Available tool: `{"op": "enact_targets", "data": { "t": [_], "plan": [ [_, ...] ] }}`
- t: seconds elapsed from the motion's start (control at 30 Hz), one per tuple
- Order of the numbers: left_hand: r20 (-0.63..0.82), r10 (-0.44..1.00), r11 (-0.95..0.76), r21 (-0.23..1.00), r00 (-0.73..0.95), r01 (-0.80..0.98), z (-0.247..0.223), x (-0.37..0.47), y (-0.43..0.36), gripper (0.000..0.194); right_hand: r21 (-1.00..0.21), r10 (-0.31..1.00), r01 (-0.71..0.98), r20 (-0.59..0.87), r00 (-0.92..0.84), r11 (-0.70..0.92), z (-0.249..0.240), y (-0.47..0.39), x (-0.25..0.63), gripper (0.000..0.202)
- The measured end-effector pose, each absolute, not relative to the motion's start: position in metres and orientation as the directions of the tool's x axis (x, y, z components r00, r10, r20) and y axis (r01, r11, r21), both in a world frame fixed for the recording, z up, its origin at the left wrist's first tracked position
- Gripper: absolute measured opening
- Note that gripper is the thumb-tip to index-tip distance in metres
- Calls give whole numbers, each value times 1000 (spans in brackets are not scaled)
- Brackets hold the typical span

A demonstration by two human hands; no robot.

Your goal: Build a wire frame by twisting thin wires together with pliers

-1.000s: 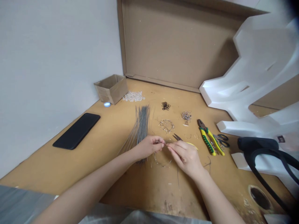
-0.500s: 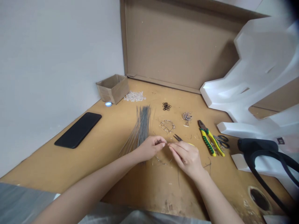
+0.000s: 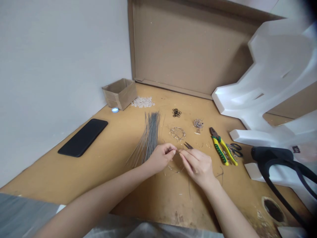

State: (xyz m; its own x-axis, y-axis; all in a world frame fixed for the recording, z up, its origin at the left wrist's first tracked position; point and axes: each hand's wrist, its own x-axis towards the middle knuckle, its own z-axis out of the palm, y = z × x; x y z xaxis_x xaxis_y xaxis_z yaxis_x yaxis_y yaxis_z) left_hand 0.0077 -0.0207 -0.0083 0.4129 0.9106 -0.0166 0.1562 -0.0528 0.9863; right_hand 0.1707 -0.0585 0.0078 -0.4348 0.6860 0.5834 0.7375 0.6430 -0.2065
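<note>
— What do the hands hold?
— Left hand (image 3: 160, 156) and right hand (image 3: 198, 165) have fingers pinched shut on a thin wire (image 3: 178, 151) above the desk (image 3: 119, 145).
— Nearby?
— Wire bundle (image 3: 148, 138) just left; yellow-green pliers (image 3: 221, 148) right, apart.

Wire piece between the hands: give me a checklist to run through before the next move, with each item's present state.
1. Left hand pinches the wire piece: ok, fingertips closed at its top.
2. Right hand on the same piece: ok, fingertips meet the left hand's.
3. Small pliers in reach: ok, just beyond the fingertips.
4. Green-and-yellow pliers free: ok, lying on the table to the right, untouched.
5. Straight wire bundle clear of the hands: not ok, the left hand lies over its near end.
6. Shape of the wire piece correct: cannot tell, too thin to make out.
</note>
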Motion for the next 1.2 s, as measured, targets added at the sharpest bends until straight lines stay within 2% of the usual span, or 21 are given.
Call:
{"op": "enact_targets", "data": {
  "t": [0.13, 0.33, 0.6, 0.73, 0.87, 0.97, 1.1, 1.2],
  "plan": [
    [84, 914, -196, 948, 397, 251, -4, 8, -25, 15, -331, 772, 755, 533, -345, 566, 12, -57, 171, 14],
    [-23, 853, -75, 984, 522, 165, -6, 6, -21, 16, -560, 884, 708, 421, -204, 430, 12, -53, 173, 14],
    [-205, 755, 177, 978, 623, 108, -9, 3, -15, 18, -647, 964, 716, 208, -165, 262, 13, -56, 171, 20],
    [-224, 753, 204, 973, 618, 104, -11, 6, -16, 14, -660, 976, 719, 166, -144, 218, 12, -56, 170, 21],
    [-189, 758, 128, 982, 624, 142, -13, 10, -18, 10, -669, 985, 723, 109, -135, 173, 9, -57, 170, 20],
    [-132, 791, -19, 971, 597, 240, -13, 11, -21, 10, -651, 990, 746, 79, -114, 138, 8, -58, 168, 20],
    [-5, 815, -284, 868, 580, 407, -13, 11, -23, 10, -603, 995, 791, 63, -80, 102, 6, -58, 166, 20],
    [60, 804, -402, 787, 591, 468, -15, 9, -24, 9, -609, 996, 787, 48, -82, 94, 4, -57, 165, 21]
  ]
}}
